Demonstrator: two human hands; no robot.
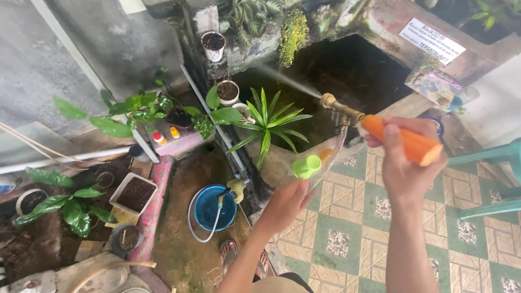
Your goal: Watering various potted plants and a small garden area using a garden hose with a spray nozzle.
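1. The spray gun point(399, 138), orange-handled with a brass nozzle, sits right of centre, about three o'clock from the middle, throwing a thin jet toward ten o'clock.
2. The right hand point(404, 163) is wrapped tight round its orange handle.
3. The left hand point(285, 203), at seven o'clock from the nozzle, has its fingers curled loosely toward a green connector point(306, 165) on the mesh hose point(328, 163); whether it grips it I cannot tell.
4. The spiky green plant point(268, 122) stands at nine o'clock from the nozzle.
5. A blue bucket point(209, 209) lies at seven o'clock from that plant.
6. A white pot point(228, 92) sits at eleven o'clock from the plant.
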